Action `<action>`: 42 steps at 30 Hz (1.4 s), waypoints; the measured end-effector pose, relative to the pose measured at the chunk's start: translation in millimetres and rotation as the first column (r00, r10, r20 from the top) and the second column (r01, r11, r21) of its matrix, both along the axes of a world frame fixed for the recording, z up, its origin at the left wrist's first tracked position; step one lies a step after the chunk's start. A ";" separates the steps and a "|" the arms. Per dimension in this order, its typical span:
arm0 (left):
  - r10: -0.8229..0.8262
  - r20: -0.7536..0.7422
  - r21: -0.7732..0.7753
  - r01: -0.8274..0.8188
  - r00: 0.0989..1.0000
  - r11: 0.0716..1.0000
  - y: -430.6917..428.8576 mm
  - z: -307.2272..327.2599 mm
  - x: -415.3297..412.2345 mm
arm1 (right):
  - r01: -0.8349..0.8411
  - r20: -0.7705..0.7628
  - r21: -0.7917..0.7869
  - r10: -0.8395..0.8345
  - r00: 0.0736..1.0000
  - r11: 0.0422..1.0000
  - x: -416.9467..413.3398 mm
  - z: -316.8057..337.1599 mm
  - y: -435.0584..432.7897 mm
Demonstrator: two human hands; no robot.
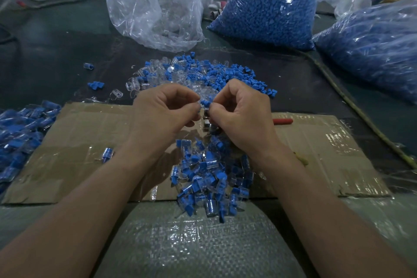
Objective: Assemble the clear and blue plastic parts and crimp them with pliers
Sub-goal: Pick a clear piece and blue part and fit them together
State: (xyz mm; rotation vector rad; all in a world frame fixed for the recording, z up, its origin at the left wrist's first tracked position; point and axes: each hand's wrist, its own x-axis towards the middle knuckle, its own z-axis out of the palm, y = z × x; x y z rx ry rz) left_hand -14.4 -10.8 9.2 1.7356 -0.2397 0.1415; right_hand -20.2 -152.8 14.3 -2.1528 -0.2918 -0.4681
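Observation:
My left hand (164, 110) and my right hand (241, 110) meet fingertip to fingertip above the cardboard sheet (85, 142). Between them sits a small blue plastic part (205, 103), pinched by my right fingers, against a clear part that my left fingers seem to hold. A loose heap of blue and clear parts (200, 74) lies just beyond my hands. Joined blue-and-clear pieces are piled (209, 178) below my wrists. The red pliers handle (283, 121) pokes out to the right of my right hand; its jaws are hidden.
Another pile of joined pieces (20, 133) lies at the left edge. A clear bag of clear parts (155, 4) and two bags of blue parts (270, 2) (372, 47) stand at the back. A green stick (352, 101) runs diagonally on the right. A woven sack (191, 244) covers the near edge.

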 end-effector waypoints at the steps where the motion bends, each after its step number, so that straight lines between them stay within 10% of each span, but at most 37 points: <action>1: -0.003 0.008 0.009 0.003 1.000 1.000 -0.5 -0.1 -0.8 | 0.006 0.003 0.001 -0.006 1.000 1.000 0.1 0.3 -0.4; 26: -0.058 0.070 0.036 0.055 0.996 0.998 -1.7 -3.4 -3.6 | 0.001 0.004 -0.017 -0.001 1.000 1.000 -1.0 1.1 -1.1; 42: -0.155 -0.168 -0.323 0.095 0.973 0.942 7.5 3.1 2.2 | -0.233 0.019 0.182 0.234 0.972 0.955 -0.7 1.8 -2.7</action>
